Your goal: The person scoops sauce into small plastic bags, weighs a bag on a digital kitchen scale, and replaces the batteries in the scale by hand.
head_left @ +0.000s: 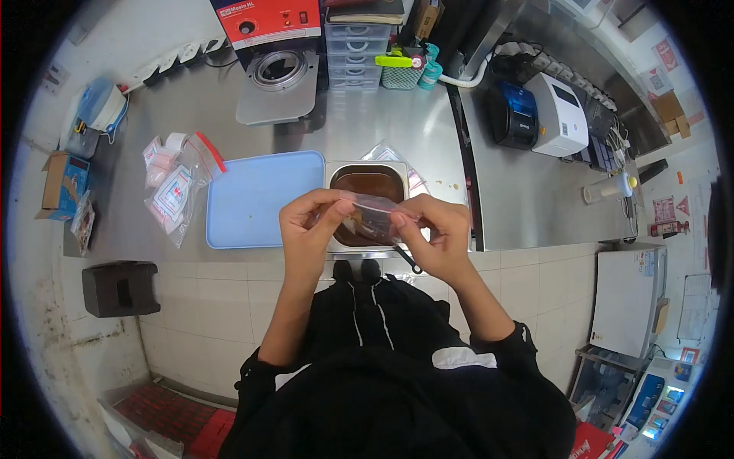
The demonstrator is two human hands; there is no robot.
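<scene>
Two hands (306,224) (441,232) pinch a clear bag (373,218) above a metal pan (330,174).

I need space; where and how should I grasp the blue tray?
Probably the near rim of the blue tray, from the front: it lies flat, with that rim near the counter's front edge. The steel pan sits close on its right; a red-edged bag lies by its far left corner.
</scene>
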